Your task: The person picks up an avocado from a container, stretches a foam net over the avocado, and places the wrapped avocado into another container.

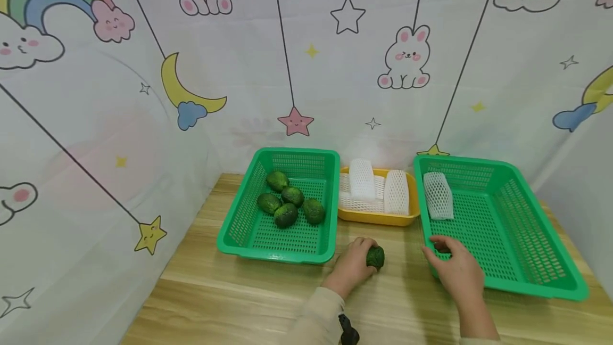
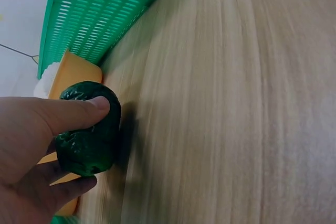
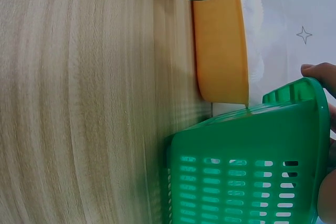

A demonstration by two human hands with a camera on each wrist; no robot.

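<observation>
My left hand (image 1: pixel 353 261) grasps one dark green avocado (image 1: pixel 375 257) between thumb and fingers, low over the wooden table (image 1: pixel 397 307); my right hand (image 1: pixel 460 273) has loosely curved fingers with nothing pinched, at the side rim of the right green basket (image 1: pixel 536 287), though I cannot tell whether they touch it; beyond those fingers, inside that basket, lies one white net sleeve (image 1: pixel 438 196); ahead of my left fingers sits a yellow tray (image 1: pixel 378 219) of more white sleeves (image 1: pixel 362 180); to their left, a green basket (image 1: pixel 278 255) holds five avocados (image 1: pixel 286 216).
</observation>
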